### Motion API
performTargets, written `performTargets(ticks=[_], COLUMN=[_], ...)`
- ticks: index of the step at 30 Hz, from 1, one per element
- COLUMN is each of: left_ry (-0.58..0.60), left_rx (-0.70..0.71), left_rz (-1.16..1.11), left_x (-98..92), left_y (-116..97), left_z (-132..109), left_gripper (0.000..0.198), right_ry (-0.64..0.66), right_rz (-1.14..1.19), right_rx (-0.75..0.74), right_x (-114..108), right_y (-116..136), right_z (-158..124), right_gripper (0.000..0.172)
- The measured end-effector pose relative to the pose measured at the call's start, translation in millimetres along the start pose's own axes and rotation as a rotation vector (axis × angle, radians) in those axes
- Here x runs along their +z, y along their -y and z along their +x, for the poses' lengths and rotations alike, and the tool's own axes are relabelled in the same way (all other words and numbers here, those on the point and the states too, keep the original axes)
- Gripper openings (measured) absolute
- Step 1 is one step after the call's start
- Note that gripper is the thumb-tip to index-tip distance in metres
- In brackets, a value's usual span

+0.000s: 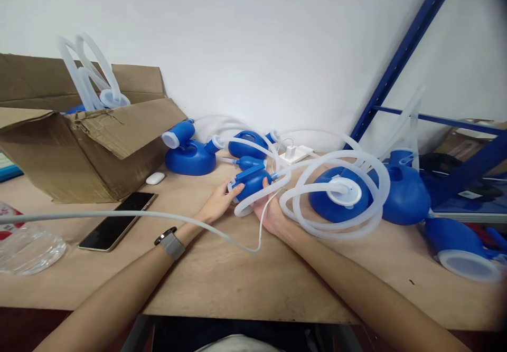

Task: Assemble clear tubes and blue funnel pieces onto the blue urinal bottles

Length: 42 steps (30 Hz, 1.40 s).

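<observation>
Both my hands are around a blue plastic cup-like piece (252,184) with a pale rim and a clear hose from its right end. My left hand (220,200) grips the rim end, thumb on top. At the hose end, my right hand (270,213) supports it from below, its thumb along the side; some fingers are hidden. Just behind lies a similar blue piece (249,163). Coiled clear hose (336,157) runs to the right, over a blue bottle (317,196) with a white cap (344,191).
An open cardboard box (122,157) holding more hoses stands left. Blue jugs (192,159) sit behind, with a power strip (297,154). A phone (119,222), mouse (155,178) and clear plastic wrapping (34,249) lie left. A grey cable (158,213) crosses before my left arm.
</observation>
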<state>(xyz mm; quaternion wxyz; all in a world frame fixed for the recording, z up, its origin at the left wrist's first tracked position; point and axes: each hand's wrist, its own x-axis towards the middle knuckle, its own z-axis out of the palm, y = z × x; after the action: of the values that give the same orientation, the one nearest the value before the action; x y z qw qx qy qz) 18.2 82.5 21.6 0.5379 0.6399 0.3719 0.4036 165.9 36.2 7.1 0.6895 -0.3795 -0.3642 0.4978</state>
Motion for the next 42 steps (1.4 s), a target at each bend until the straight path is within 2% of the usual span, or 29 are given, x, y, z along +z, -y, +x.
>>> performTargets(ticks=[3,7,9,11,13,16,19,22,25,29,32,35,37,39,42], left_ry=[-0.094,-0.296,-0.373,-0.425,-0.452,-0.475,-0.491,-0.504,-0.517,-0.55,-0.586,-0.604,-0.582,-0.528,-0.398], left_rx=[-0.053,-0.084,-0.106,-0.13,-0.147,-0.154,-0.144,-0.122,-0.08,0.033,0.156,0.27,0.344,0.401,0.428], left_rz=[-0.133,-0.231,-0.254,-0.267,-0.275,-0.281,-0.28,-0.276,-0.264,-0.246,-0.261,-0.293,-0.306,-0.299,-0.221], left_x=[2.7,-9.6,-18.9,-26.7,-31.3,-33.2,-32.7,-32.2,-31.3,-29.8,-29.2,-28.2,-25.1,-18.5,-1.6], left_y=[1.4,4.1,7.5,11.4,14.5,16.8,17.4,18.6,20.3,17.0,5.4,-13.8,-27.4,-38.0,-44.1], left_z=[5.1,13.8,18.3,21.9,24.5,26.8,27.5,26.8,25.6,24.0,21.1,14.0,6.0,-4.4,-23.0], left_gripper=[0.06,0.053,0.051,0.049,0.049,0.05,0.049,0.048,0.047,0.045,0.042,0.041,0.039,0.037,0.034], right_ry=[0.195,0.289,0.386,0.43,0.41,0.439,0.598,0.762,0.764,0.674,0.584,0.568,0.516,0.41,0.256], right_rz=[-0.337,-0.54,-0.765,-1.03,-1.18,-1.204,-1.16,-1.114,-1.137,-1.132,-1.101,-1.13,-1.127,-1.089,-0.973], right_rx=[-0.051,-0.136,-0.293,-0.525,-0.745,-0.892,-0.973,-1.133,-1.29,-1.535,-1.51,-1.278,-1.036,-0.83,-0.616], right_x=[-5.2,-14.7,-16.9,-17.3,-17.4,-19.8,-22.7,-20.9,-15.0,-10.0,-10.6,-11.0,-9.6,-7.6,-6.8], right_y=[-2.6,0.1,3.4,6.7,9.5,11.3,8.2,2.7,1.0,8.9,17.6,22.7,22.4,19.6,15.0], right_z=[-2.2,-13.2,-19.3,-23.4,-25.3,-26.0,-27.2,-30.1,-35.3,-43.4,-46.7,-47.8,-47.8,-47.3,-45.6], right_gripper=[0.043,0.021,0.01,0.017,0.021,0.017,0.026,0.03,0.022,0.022,0.017,0.009,0.03,0.051,0.061])
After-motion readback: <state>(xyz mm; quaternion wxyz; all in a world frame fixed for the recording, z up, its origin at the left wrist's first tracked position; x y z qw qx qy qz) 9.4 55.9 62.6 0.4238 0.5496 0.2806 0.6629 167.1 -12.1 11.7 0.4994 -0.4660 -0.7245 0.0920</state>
